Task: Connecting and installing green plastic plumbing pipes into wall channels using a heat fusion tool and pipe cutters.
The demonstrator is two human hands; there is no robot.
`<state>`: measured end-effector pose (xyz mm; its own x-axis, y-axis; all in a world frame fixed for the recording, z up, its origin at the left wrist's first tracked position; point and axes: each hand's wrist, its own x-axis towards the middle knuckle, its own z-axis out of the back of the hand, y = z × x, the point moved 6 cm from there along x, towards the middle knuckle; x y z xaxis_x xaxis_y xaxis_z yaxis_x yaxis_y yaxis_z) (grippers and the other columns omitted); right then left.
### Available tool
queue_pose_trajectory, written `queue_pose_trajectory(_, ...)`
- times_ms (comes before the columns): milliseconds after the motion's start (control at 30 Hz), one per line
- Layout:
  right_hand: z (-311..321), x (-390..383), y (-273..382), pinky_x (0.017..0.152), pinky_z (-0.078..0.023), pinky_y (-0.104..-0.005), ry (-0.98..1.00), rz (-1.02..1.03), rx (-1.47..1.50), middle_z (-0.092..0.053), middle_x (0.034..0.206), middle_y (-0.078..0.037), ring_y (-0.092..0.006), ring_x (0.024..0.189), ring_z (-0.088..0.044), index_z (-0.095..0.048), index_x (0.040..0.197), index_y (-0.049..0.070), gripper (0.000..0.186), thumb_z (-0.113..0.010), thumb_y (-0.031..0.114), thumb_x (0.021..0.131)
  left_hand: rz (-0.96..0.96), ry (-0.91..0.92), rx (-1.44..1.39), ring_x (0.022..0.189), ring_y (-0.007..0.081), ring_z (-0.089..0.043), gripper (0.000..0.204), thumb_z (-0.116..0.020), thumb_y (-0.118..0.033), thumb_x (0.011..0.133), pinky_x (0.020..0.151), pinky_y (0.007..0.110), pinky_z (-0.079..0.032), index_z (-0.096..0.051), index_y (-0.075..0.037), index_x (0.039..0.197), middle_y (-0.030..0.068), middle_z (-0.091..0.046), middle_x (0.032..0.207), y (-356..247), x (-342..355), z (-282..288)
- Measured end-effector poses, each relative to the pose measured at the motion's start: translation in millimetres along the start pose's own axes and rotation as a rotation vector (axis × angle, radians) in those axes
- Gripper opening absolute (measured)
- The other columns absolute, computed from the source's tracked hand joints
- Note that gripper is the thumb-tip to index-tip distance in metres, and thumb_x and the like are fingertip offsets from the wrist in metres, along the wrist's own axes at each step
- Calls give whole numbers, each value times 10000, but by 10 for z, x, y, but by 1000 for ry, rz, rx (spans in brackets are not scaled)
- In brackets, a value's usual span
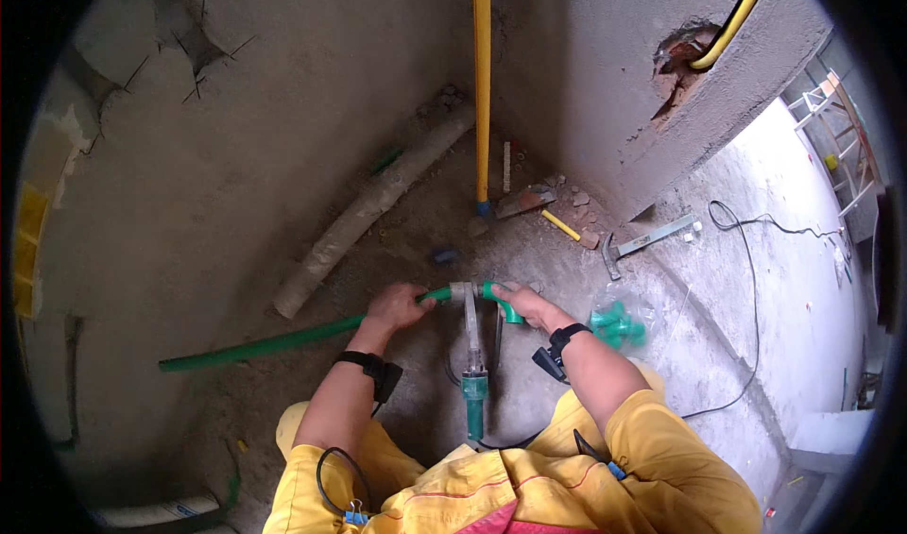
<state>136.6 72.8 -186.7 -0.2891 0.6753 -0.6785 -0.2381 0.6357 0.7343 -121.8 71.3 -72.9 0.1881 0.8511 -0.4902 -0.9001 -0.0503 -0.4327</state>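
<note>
My left hand (397, 307) is closed around a long green plastic pipe (265, 347), which stretches out to the left just above the floor. The pipe's right end meets the grey heating head of a pipe welding tool (474, 390). On the head's other side, my right hand (527, 305) grips a green elbow fitting (511, 315), its open end against the head. The tool stands between my knees, its green handle toward me and a dark cord trailing from it. Whether pipe and elbow are pushed fully onto the head is too small to tell.
A clear bag of green fittings (619, 326) lies right of my right hand. Beyond are a claw hammer (652, 237), a yellow-handled hammer (564, 227), a trowel (525, 202) and rubble. A yellow upright (483, 81) stands at the corner; a black cable (756, 322) crosses the right floor.
</note>
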Motion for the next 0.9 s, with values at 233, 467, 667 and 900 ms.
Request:
queue_pose_trajectory(233, -142, -813, 144, 648, -487, -274, 126, 74, -19, -581, 872, -5, -103, 731, -552, -547, 1258, 60, 420, -581, 369, 976, -133, -114, 22, 778, 407, -654, 446, -623, -470, 866, 716, 484, -520, -710, -99, 1098, 228, -659, 777, -291, -739, 209)
queue_pose_trajectory(467, -307, -1558, 231, 765, -495, -311, 167, 131, -276, -639, 913, -55, -138, 820, -600, -536, 1304, 55, 504, -599, 412, 953, -162, -81, 61, 708, 400, -649, 383, -590, -441, 889, 683, 471, -539, -706, -136, 1091, 197, -656, 708, -506, -1439, 216)
queue_pose_trajectory(667, -352, -1755, 127, 803, -483, -311, 151, 197, -249, -643, 971, -59, -146, 885, -591, -555, 1281, 66, 483, -611, 408, 944, -224, -50, 152, 647, 386, -641, 372, -581, -460, 899, 634, 476, -530, -713, -157, 1071, 180, -628, 634, -568, -1610, 112)
queue_pose_trajectory(900, -375, -1735, 34, 723, -486, -326, 154, 246, -253, -623, 865, -72, -146, 757, -571, -569, 1243, 27, 458, -607, 376, 948, -353, -93, 156, 580, 380, -614, 357, -593, -448, 898, 549, 455, -510, -719, -142, 1032, 177, -592, 585, -464, -1534, 83)
